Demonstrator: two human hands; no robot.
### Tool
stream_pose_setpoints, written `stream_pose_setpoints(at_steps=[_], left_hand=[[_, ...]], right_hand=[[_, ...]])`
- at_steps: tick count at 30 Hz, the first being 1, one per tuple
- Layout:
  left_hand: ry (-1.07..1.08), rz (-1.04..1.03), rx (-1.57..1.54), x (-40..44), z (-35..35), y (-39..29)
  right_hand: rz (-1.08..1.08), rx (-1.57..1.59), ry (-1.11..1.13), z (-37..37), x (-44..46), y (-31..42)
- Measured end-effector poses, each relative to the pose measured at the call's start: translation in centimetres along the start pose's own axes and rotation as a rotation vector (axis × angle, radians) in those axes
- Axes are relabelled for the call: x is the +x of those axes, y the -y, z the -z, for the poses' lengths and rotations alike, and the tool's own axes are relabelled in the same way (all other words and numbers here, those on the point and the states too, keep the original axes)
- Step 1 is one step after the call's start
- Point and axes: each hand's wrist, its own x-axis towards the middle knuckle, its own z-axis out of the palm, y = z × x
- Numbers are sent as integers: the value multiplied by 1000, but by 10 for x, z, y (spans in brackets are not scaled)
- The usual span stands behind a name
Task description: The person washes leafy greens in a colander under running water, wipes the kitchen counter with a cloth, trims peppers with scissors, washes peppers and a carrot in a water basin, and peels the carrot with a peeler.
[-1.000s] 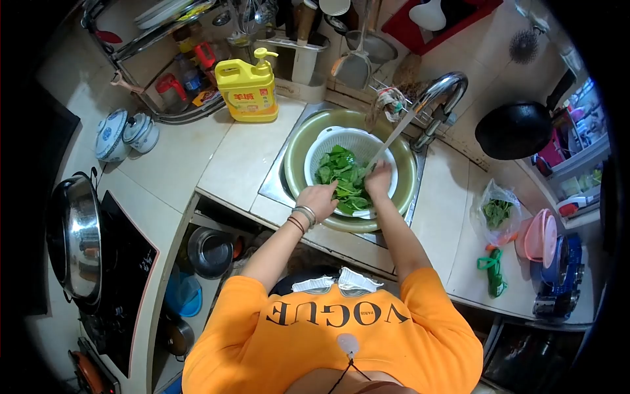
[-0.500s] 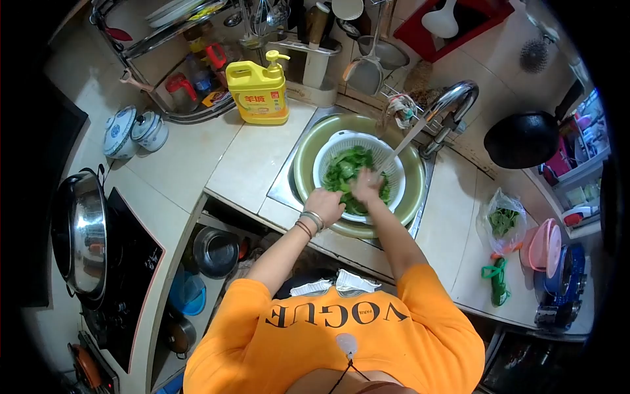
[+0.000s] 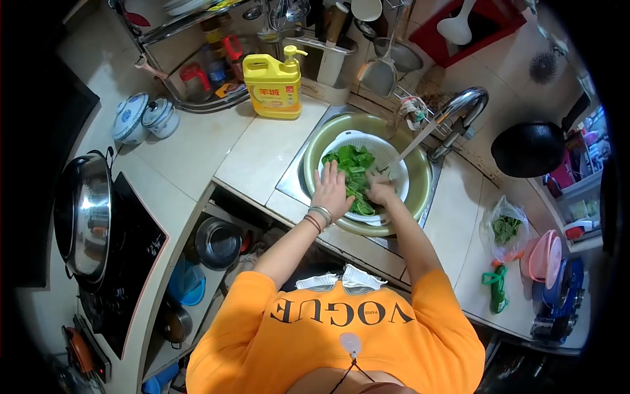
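Note:
Leafy greens [image 3: 355, 172] lie wet in a white colander [image 3: 398, 172], which sits inside a green basin [image 3: 420, 197] in the sink. Water runs from the curved faucet [image 3: 469, 98] into the colander's right side. My left hand [image 3: 332, 191] rests over the left part of the greens, fingers stretched out and spread, with bracelets at the wrist. On the right side of the greens is my right hand [image 3: 380, 188], close to the falling water; its fingers are smeared by motion and partly hidden among leaves, so their grip is unclear.
A yellow detergent jug [image 3: 273, 87] stands behind the sink to the left. To the right are a plastic bag of greens [image 3: 506, 227], a green bottle [image 3: 499, 289] and a pink basket [image 3: 543, 257]. A large wok [image 3: 88, 213] sits on the stove at far left.
My left hand has gone from closed fingers at the colander's near rim to spread fingers on the greens. My right hand has shifted slightly toward the near right. The view has moved a little.

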Motion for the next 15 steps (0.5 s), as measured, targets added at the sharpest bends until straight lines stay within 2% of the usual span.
stream_pose_setpoints(at_steps=[1, 3, 4, 6, 8, 9, 15], left_hand=[[0, 1, -1, 3, 4, -1], [410, 152, -106, 12, 12, 0], [408, 150, -113, 18, 13, 4], [634, 240, -157, 28, 14, 14], [416, 268, -61, 26, 18, 19], [332, 216, -13, 24, 13, 22], [484, 262, 55, 24, 9, 18]], right_hand=[[-5, -44, 5, 11, -14, 4], [-16, -90, 9, 6, -28, -1], [20, -84, 0, -5, -31, -8], [50, -86, -8, -12, -30, -19], [2, 56, -54, -15, -29, -16], [16, 11, -70, -12, -29, -14], [2, 30, -58, -5, -34, -9]])
